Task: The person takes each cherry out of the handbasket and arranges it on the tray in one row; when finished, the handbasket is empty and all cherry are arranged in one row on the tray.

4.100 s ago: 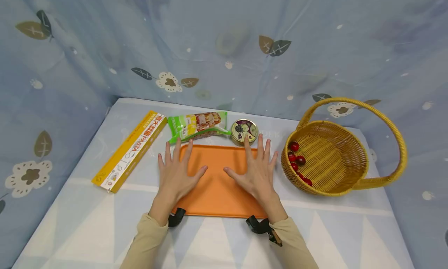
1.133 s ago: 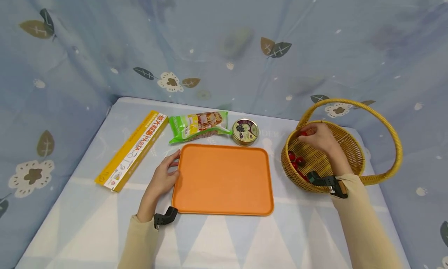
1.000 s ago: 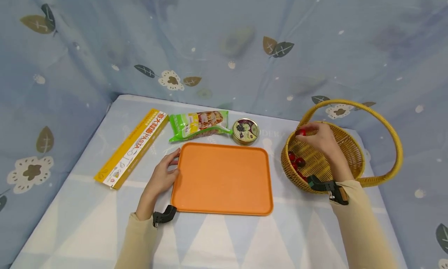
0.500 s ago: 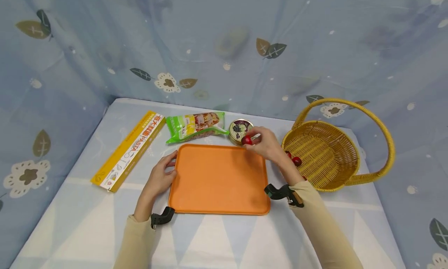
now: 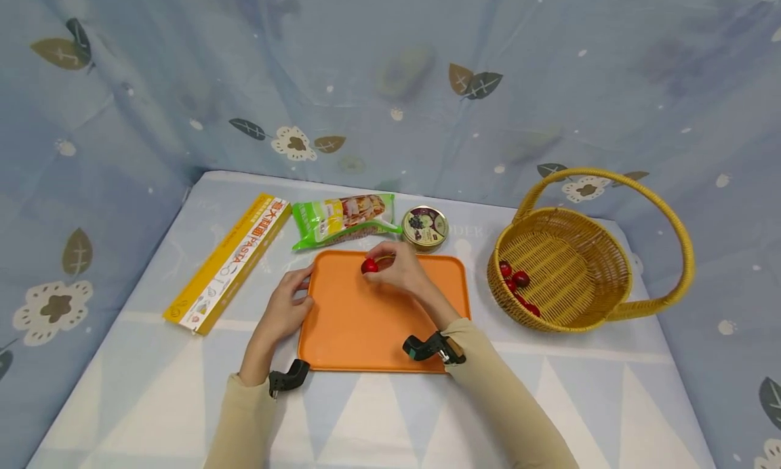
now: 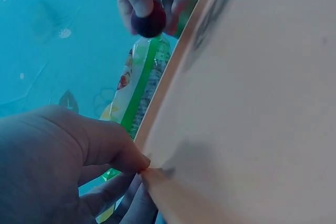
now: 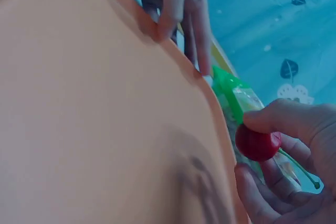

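Observation:
In the head view my right hand (image 5: pixel 401 268) pinches a dark red cherry (image 5: pixel 369 266) between thumb and fingertips, over the upper middle of an orange tray (image 5: pixel 360 333). The right wrist view shows the cherry's green stem (image 7: pixel 300 167) sticking out toward the palm. At the tray's left rim, my left hand (image 5: pixel 283 308) grips the edge, thumb (image 6: pixel 123 148) at the rim and the other fingers outside it. To the right of the tray stands a yellow wicker basket (image 5: pixel 564 269) with a tall handle. Several more cherries (image 5: pixel 521 279) lie along its left inner side.
Behind the tray lie a green food packet (image 5: pixel 344 219) and a round tin (image 5: pixel 424 228) with fruit on its lid. A long yellow pasta box (image 5: pixel 228 264) lies slanted at the left. Patterned blue cloth (image 5: pixel 390 83) hangs behind the table.
My right hand took a cherry from the basket and carried it left, past the tin, to above the tray. The left hand moved from over the tray to its left rim and stayed there.

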The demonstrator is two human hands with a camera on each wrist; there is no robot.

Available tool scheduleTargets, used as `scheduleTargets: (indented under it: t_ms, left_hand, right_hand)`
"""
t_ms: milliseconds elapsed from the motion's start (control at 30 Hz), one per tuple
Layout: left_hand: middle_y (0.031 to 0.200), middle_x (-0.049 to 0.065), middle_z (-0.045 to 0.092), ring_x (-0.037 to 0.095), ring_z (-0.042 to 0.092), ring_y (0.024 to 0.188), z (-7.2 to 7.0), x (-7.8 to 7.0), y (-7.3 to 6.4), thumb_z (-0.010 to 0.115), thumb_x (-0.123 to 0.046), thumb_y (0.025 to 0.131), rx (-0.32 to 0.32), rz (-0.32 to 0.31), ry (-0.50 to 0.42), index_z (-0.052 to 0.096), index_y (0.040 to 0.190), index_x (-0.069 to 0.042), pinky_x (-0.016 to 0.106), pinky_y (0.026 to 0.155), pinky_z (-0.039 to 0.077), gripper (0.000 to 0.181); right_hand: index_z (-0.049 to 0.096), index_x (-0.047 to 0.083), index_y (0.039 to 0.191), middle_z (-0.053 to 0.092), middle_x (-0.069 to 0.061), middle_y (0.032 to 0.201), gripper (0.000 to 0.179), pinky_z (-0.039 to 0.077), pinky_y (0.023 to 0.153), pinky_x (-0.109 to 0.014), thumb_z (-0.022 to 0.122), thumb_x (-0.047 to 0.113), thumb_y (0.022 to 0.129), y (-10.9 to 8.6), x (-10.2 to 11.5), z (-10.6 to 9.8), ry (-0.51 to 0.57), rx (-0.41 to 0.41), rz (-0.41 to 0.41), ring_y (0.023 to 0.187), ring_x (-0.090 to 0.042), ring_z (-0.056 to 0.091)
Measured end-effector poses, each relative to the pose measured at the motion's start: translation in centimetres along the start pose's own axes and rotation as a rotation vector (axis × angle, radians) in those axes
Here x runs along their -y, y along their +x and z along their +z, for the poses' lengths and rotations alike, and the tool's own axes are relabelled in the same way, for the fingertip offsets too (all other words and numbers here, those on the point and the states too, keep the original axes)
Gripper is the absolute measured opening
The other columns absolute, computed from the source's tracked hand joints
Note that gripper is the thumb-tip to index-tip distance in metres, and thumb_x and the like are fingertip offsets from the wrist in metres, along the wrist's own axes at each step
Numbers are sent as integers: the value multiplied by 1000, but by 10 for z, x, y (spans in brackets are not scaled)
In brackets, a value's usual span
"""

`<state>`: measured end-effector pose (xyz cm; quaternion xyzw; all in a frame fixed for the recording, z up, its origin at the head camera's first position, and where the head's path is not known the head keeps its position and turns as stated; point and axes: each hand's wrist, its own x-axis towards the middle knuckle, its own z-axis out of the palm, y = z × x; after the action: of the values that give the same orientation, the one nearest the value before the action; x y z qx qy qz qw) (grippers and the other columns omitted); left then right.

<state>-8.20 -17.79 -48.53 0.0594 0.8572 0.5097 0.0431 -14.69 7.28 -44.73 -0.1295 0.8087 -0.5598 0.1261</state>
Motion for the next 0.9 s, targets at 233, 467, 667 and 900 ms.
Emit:
scheduleTargets:
  t_ms: [233, 467, 667, 900]
  left_hand:
    - [141, 25, 42, 41, 53, 118, 2, 3, 3, 52, 11, 84, 9, 28, 29, 42, 146, 5, 52, 94, 49, 63]
    - [146, 23, 40, 41, 52, 118, -3, 5, 1, 53, 13, 84, 58, 93, -10, 43, 144, 8, 50, 93, 50, 61]
    - [150, 23, 35, 41, 52, 119, -7, 7, -2, 56, 13, 83, 85, 140, -19, 43, 143, 9, 50, 92, 51, 61]
    - [155, 17, 33, 37, 49, 127, -10, 13, -3, 58, 15, 83, 97, 203, -39, 47, 144, 4, 42, 87, 54, 63]
  right_hand:
    - [60, -4, 126, 66, -20, 104, 56, 58, 70, -31, 80, -6, 73, 2, -1, 19, 67, -20, 36, 86, -30, 68]
    - [50, -3, 132, 69, -20, 106, 64, 57, 71, -31, 80, -5, 75, 2, -3, 34, 128, -96, 89, 88, -29, 68]
    - [67, -4, 107, 70, -15, 98, 31, 54, 65, -26, 79, 2, 79, 2, 0, 44, 130, -103, 158, 81, -21, 66]
    - [70, -4, 100, 70, -14, 92, 24, 55, 66, -26, 79, 5, 80, 2, 3, 55, 106, -82, 213, 78, -18, 65]
